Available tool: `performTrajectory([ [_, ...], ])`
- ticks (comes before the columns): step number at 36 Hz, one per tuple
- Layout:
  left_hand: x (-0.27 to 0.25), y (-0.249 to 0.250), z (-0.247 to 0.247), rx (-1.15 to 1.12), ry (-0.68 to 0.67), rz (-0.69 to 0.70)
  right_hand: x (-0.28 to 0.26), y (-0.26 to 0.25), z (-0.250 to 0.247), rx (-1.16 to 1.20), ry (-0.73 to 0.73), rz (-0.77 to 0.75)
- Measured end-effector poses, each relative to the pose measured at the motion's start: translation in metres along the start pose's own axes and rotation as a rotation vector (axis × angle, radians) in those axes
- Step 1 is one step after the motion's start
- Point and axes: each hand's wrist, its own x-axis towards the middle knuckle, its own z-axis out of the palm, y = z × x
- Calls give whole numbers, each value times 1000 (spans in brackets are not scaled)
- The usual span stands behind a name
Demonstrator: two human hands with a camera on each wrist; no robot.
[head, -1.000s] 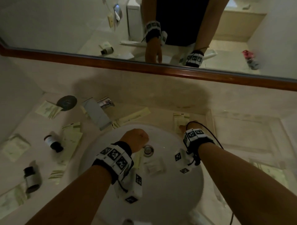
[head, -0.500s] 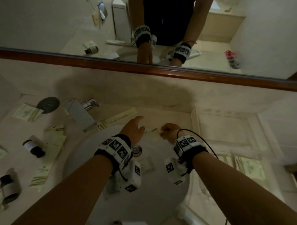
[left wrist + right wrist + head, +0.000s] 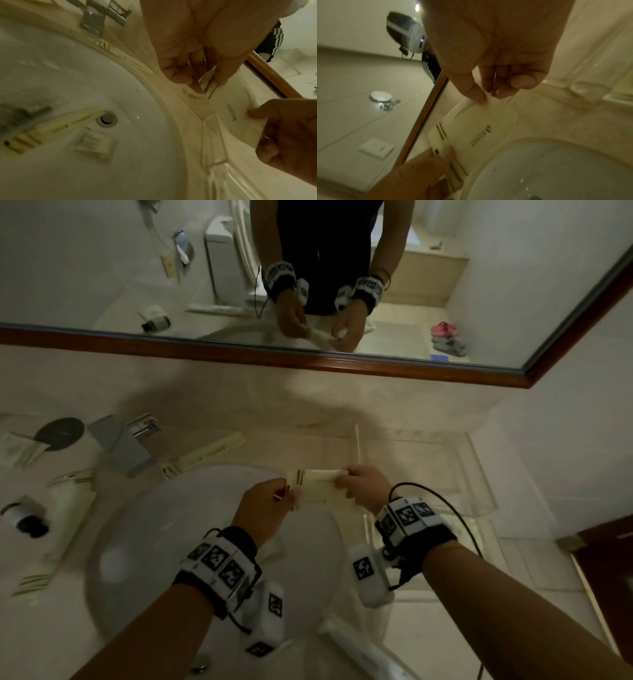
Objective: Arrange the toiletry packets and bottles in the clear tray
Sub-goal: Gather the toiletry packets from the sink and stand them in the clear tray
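A cream toiletry packet [image 3: 318, 487] with dark stripes at one end hangs over the far rim of the sink [image 3: 137, 542]. My left hand [image 3: 284, 498] pinches its striped end [image 3: 208, 81]. My right hand [image 3: 342, 484] pinches the opposite end [image 3: 489, 100]. The clear tray [image 3: 479, 474] lies on the counter just right of the sink, beside my right hand. A long packet [image 3: 205, 453] lies behind the sink. More packets [image 3: 68, 508] and a dark-capped bottle [image 3: 27, 518] lie on the left counter. Another long packet [image 3: 51, 129] and a small square packet [image 3: 92, 144] lie in the basin.
The faucet [image 3: 123, 446] stands at the sink's back left, with a dark round disc [image 3: 60, 433] beside it. A wood-framed mirror [image 3: 308, 361] runs along the wall behind the counter. The drain [image 3: 106, 119] sits in the middle of the basin.
My right hand lifted the packet from the counter behind the sink. My left hand reached forward and took its other end. The head view swung to the right.
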Motion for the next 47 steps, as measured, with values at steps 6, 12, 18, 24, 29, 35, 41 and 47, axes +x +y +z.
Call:
performTrajectory([
  [6, -7, 17, 57, -140, -2, -14, -27, 48, -42, 141, 4, 27],
  [12, -9, 38, 115, -220, 18, -106, -42, 102, -69, 239, 118, 118],
  [18, -9, 42, 153, -68, -34, -117, -40, 150, -75, 103, 264, 198],
  [24, -3, 48, 161, 96, -57, -134, -35, 163, -76, 20, 285, 227],
  [29, 4, 50, 159, 165, -44, -104, -25, 160, -74, -85, 256, 234],
  [35, 8, 42, 162, 243, -70, -87, -18, 156, -68, -78, 263, 240],
  [41, 14, 37, 167, 397, -93, -47, -14, 148, -53, -137, 309, 196],
  [47, 15, 35, 164, 378, -141, -33, -17, 149, -57, -174, 235, 243],
])
